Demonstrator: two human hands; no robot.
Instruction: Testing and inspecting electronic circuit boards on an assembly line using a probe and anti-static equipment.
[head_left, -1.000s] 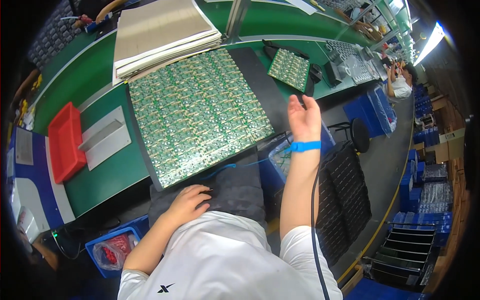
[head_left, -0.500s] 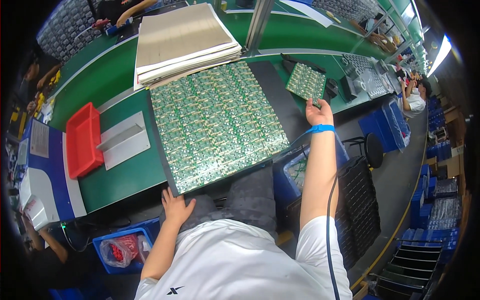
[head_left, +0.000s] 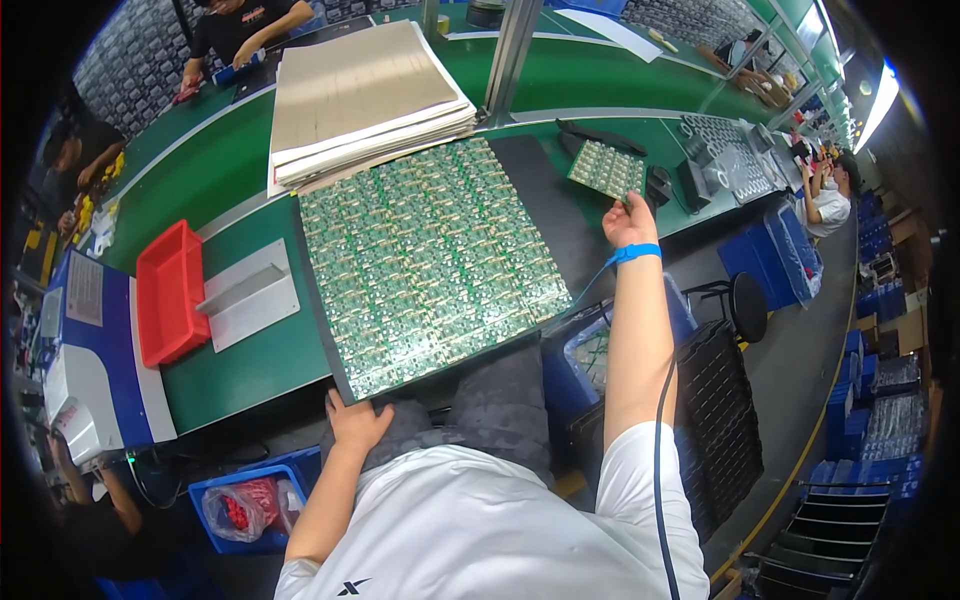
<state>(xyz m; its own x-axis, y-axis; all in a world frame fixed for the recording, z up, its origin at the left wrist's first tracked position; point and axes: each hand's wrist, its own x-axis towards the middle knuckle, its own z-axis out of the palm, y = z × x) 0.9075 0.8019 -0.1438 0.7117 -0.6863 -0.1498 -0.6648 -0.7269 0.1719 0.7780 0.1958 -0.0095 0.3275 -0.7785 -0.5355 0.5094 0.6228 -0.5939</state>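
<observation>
My right hand (head_left: 628, 222), with a blue wrist strap (head_left: 637, 252), pinches the near corner of a small green circuit board panel (head_left: 607, 168). The panel is held tilted over the right part of the bench, close to a black object lying there. Large rows of similar circuit boards (head_left: 430, 260) lie side by side on a black mat (head_left: 545, 180) in front of me. At the mat's near left corner, my left hand (head_left: 358, 418) rests by the bench edge, thumb spread from the fingers; its fingertips are partly hidden.
A stack of sheets (head_left: 365, 95) lies behind the boards. To the left are a metal plate with an upright fin (head_left: 255, 300), a red tray (head_left: 170, 290) and a white-and-blue machine (head_left: 105, 340). A metal post (head_left: 508, 65) rises behind. Blue bins (head_left: 250, 500) stand below; co-workers sit around.
My right hand has shifted slightly left and up with the panel, which now tilts flatter. My left hand stays by the mat's corner. The view has shifted a little.
</observation>
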